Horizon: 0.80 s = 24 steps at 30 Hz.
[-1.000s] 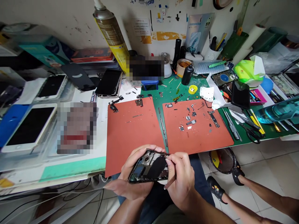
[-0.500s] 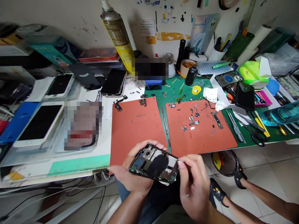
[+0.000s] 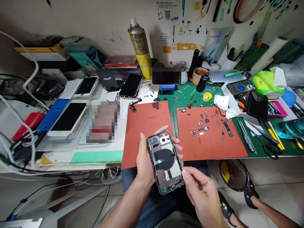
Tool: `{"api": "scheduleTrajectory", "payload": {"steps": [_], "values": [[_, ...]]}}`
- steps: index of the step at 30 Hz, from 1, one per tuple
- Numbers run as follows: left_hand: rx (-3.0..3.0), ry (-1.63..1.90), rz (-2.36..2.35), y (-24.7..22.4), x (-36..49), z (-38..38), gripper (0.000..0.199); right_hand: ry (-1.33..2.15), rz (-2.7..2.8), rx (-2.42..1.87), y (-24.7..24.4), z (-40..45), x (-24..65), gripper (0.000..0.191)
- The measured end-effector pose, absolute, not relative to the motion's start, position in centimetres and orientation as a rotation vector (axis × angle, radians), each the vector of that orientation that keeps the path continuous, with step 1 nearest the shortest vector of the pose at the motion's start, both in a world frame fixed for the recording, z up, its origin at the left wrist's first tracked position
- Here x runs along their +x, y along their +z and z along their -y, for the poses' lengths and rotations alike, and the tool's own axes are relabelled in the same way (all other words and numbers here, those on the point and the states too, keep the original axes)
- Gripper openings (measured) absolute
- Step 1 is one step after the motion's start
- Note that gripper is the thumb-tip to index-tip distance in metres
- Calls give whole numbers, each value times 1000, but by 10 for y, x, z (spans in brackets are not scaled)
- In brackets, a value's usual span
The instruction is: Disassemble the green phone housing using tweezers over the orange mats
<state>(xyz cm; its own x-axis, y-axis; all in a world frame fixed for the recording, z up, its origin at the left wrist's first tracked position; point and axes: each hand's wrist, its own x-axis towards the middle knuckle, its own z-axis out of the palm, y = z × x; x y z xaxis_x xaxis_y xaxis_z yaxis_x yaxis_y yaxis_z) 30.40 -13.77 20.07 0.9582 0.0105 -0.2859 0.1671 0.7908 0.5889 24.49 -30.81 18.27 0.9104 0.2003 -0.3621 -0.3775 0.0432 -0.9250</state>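
Note:
An opened phone housing [image 3: 172, 175], with a dark round patch and bare metal inside, is held above my lap at the bench's front edge. My left hand [image 3: 144, 164] cradles it from behind, the thumb along its left side and the fingertips showing past its right side. At the lower right edge, my right hand [image 3: 201, 193] pinches the housing between thumb and finger. Small phone parts [image 3: 203, 128] and a narrow circuit board [image 3: 227, 128] lie on the right red-brown mat [image 3: 213, 148]. A thin metal tool [image 3: 175, 125] rests between the mats.
The left mat [image 3: 134, 145] carries a few parts. Further left lie a white phone [image 3: 68, 120] and plastic trays. Black scissors [image 3: 267, 146] and pens are on the right, near a water bottle [image 3: 289, 128]. A bin [image 3: 234, 175] and another person's feet [image 3: 251, 194] are below.
The phone housing has turned from lying sideways to nearly upright, its inside facing me more. Both hands have stayed on it. The view has swung left, shifting the bench rightward.

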Motion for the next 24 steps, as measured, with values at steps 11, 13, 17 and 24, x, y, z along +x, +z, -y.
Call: {"api": "scheduleTrajectory", "payload": {"steps": [11,13,17,24], "values": [[609,-289,-294,194,312,127,68,40,-46,-1297,212,359,281,61],[613,-298,-278,193,313,126,68,125,-17,-1223,212,356,284,65],[630,-309,-307,194,312,128,68,145,8,-1222,203,341,283,26],[673,-316,-401,199,313,131,71,35,-63,-1363,185,332,282,9]]}}
